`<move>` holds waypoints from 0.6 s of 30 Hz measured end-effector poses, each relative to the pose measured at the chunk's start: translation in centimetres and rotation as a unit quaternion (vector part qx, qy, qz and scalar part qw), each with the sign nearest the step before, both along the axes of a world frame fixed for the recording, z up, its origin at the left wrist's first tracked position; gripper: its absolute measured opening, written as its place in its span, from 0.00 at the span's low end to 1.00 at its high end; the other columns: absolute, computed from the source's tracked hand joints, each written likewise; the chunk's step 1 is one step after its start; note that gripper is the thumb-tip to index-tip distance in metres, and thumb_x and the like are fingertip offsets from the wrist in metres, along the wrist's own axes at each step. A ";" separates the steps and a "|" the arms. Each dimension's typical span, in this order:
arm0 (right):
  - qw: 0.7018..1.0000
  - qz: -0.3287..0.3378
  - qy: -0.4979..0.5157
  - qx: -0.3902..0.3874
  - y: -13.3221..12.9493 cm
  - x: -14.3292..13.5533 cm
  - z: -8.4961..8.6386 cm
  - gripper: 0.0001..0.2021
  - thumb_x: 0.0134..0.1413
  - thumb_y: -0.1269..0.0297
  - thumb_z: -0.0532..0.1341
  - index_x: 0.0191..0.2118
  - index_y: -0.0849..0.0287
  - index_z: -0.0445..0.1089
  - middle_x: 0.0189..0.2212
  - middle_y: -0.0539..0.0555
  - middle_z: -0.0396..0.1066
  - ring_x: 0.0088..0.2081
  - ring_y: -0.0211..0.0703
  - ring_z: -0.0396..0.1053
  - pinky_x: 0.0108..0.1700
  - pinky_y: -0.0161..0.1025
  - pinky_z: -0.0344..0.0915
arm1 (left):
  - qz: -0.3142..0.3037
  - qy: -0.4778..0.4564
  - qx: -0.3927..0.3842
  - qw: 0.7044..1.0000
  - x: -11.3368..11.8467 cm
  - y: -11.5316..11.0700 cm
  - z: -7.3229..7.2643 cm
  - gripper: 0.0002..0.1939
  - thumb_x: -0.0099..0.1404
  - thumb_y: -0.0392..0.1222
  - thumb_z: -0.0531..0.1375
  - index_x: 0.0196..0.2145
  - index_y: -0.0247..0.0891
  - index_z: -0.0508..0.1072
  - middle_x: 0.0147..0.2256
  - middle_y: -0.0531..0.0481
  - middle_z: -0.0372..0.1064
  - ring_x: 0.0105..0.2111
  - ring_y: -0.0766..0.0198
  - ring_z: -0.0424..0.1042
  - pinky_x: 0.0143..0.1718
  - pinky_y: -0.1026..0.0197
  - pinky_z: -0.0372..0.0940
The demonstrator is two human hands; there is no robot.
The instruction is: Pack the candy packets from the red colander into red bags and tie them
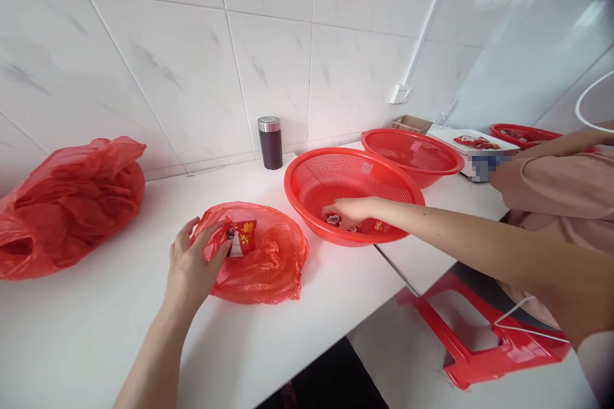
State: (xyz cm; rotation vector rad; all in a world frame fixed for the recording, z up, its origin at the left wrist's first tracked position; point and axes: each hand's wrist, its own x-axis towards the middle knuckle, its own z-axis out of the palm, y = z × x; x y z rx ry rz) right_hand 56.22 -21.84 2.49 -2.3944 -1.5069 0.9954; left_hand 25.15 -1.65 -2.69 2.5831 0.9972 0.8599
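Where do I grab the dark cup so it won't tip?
Probably round its middle, coming from the front left. The cup stands upright and looks slim enough to wrap fingers round, with the wall behind it and the front basket to its right.

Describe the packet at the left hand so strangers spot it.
On the white table, beside the nearer perforated basket, lies an opened red plastic bag. There, at the left hand, is the small red packet, set apart by yellow lettering from the plain bag.
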 end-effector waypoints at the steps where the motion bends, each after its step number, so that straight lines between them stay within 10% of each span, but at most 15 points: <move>1: 1.000 -0.005 0.010 0.016 0.3 0.2 0.3 0.16 0.41 0.72 0.67 0.39 0.51 0.70 0.30 0.48 0.67 0.23 0.36 0.67 0.23 0.34 0.62 | 0.000 -0.001 -0.003 1.000 0.0 0.0 0.1 0.22 0.66 0.53 0.53 0.54 0.46 0.71 0.61 0.40 0.52 0.61 0.42 0.56 0.59 0.38 0.55; 11: 0.939 -0.056 0.194 0.278 2.8 -2.4 8.4 0.16 0.45 0.74 0.62 0.42 0.52 0.65 0.44 0.52 0.67 0.39 0.38 0.68 0.34 0.35 0.72 | 0.011 -0.016 -0.060 0.998 -0.1 -0.3 0.0 0.23 0.64 0.54 0.54 0.54 0.46 0.71 0.62 0.42 0.51 0.60 0.42 0.56 0.59 0.40 0.56; 18: 0.955 0.061 0.041 0.288 5.7 -11.9 6.9 0.20 0.53 0.70 0.60 0.52 0.46 0.66 0.43 0.52 0.70 0.36 0.42 0.70 0.36 0.39 0.70 | 0.003 -0.034 -0.101 0.994 0.0 -0.5 0.2 0.26 0.64 0.51 0.55 0.59 0.46 0.66 0.63 0.41 0.51 0.61 0.47 0.57 0.60 0.44 0.57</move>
